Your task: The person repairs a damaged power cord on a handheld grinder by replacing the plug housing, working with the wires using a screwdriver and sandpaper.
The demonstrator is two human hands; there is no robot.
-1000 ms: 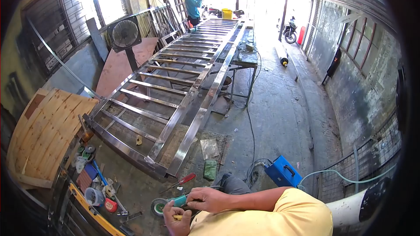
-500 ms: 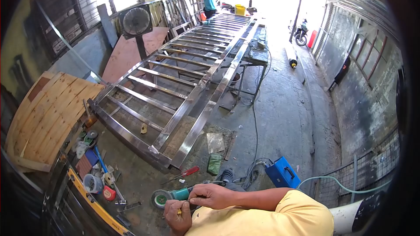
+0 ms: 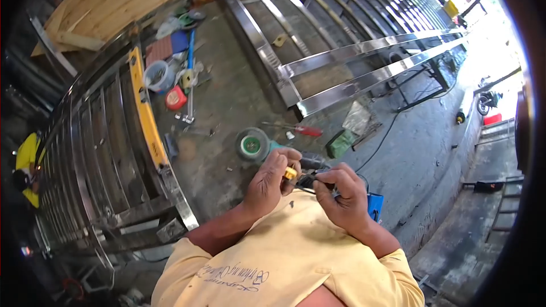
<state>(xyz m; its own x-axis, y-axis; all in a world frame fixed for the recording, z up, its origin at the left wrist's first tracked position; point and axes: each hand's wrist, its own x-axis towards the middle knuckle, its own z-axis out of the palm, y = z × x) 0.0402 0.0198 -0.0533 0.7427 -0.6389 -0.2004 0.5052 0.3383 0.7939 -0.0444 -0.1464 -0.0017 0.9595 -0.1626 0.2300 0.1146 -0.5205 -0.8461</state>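
In front of the yellow shirt, my left hand is closed around a small yellow piece, its end poking out between thumb and fingers. Close beside it, my right hand pinches thumb against forefinger at a dark, slim part; what exactly it holds I cannot tell. Beyond my fingers, an angle grinder with a round disc and teal body lies on the floor, partly hidden by my left hand. A red-handled screwdriver rests past it, near a green block.
A shiny metal frame with crossbars stretches away ahead. At left, a yellow spirit level lies along another metal frame, where a person in yellow is. A tub and red tape measure sit between. A blue box stands at right.
My view has tipped down and swung left. My hands have come slightly apart, with the yellow piece still in the left one.
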